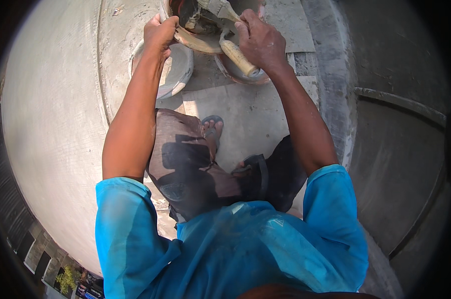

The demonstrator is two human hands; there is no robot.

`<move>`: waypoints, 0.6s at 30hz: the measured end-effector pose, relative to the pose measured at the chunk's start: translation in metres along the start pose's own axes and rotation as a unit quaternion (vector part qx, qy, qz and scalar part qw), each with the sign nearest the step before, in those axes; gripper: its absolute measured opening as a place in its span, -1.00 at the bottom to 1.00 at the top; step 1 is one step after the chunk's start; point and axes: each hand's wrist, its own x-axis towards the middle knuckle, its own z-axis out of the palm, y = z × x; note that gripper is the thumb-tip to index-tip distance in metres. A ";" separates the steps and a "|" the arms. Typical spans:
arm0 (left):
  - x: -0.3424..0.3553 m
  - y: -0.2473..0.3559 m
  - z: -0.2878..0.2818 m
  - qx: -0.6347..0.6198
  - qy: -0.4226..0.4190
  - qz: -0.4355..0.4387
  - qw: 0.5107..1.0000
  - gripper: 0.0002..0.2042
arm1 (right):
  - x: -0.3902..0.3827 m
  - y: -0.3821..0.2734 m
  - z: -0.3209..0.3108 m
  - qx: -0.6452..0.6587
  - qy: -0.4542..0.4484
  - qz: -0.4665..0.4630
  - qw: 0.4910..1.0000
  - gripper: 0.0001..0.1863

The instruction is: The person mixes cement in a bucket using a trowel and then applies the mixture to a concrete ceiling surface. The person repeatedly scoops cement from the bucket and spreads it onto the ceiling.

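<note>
At the top of the view, a round basin (198, 44) with a mortar-smeared rim holds grey lumps of wet mix. My left hand (161, 34) is closed on its left rim, thumb on top. Between the fingers of my right hand (263, 44) is the tapered handle of a flat, mix-coated tool (219, 8), which looks like a brush; its wide end is over the basin. A trowel with a pale wooden handle (239, 59) leans across the near rim, just beside my right hand. The trowel's blade is hidden.
A whitish bowl (184, 74) stands below my left hand, and another bowl (230, 71) is partly under the basin. Pale boards (245, 107) cover the floor by my sandalled feet (213, 127). A grey wall surface (56, 109) rises at left; a dark ledge (399, 104) runs along the right.
</note>
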 end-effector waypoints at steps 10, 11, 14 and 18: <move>0.009 -0.003 0.005 0.036 -0.033 -0.010 0.999 -0.66 | 0.016 -0.007 -0.020 -0.059 -0.026 0.018 0.998 -0.71; 0.007 0.004 0.006 0.057 -0.062 -0.032 0.996 -0.62 | 0.014 -0.003 -0.016 -0.057 0.017 0.017 0.998 -0.70; 0.008 -0.004 0.009 0.053 -0.044 0.002 0.998 -0.49 | -0.013 0.023 -0.034 0.057 0.157 0.022 0.986 -0.76; 0.004 -0.004 0.011 0.006 0.018 -0.014 1.000 -0.58 | -0.053 0.076 -0.047 0.062 0.058 0.153 0.985 -0.70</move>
